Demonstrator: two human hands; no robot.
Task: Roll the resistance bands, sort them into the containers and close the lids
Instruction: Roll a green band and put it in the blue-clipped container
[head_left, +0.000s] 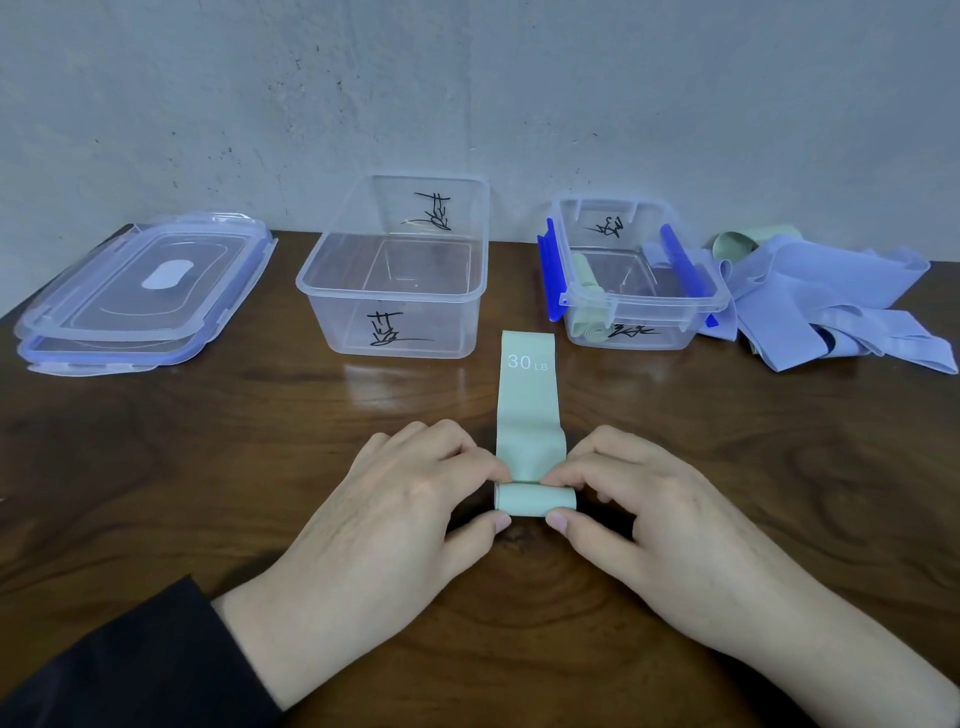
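Both the left hand (410, 499) and right hand (639, 504) pinch the ends of the green band's (529, 415) rolled part at centre frame, its unrolled length running straight away across the tabletop (208, 467) toward the containers (395, 291).

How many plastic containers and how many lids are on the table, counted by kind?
Containers: 2, the big container and the small container.
Lids: 2, the upper lid stacked on the lower lid.
Total: 4.
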